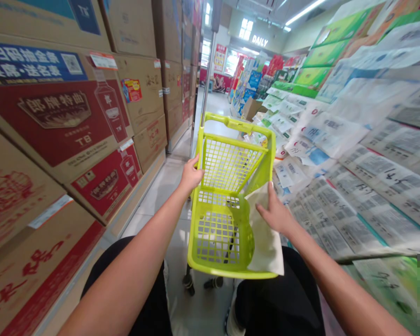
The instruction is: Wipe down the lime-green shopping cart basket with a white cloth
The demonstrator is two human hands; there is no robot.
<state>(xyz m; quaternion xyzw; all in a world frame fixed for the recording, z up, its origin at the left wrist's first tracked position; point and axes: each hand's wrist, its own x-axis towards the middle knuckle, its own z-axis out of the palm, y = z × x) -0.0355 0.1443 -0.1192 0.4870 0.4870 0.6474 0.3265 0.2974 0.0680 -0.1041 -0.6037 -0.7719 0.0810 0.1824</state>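
A lime-green rolling shopping basket (pixel 217 224) stands in front of me, between my legs, with grid walls and small black wheels. My left hand (pixel 192 175) is closed around its left rim, thumb on the inner side. Over the basket's right rim hangs a piece of cream cloth (pixel 266 247), perhaps a bag, partly inside and partly outside. My right hand (pixel 275 211) pinches the cloth against that rim, its thumb inside and the other fingers mostly hidden outside. Apart from the cloth, I see nothing lying in the basket.
Stacked cardboard cartons (pixel 73 116) line the left side on a low platform. Sloping piles of packaged tissue paper (pixel 364 186) rise on the right. Ahead, the tiled aisle (pixel 215 102) leads past more shelves, and a metal pole (pixel 207 74) stands behind the basket.
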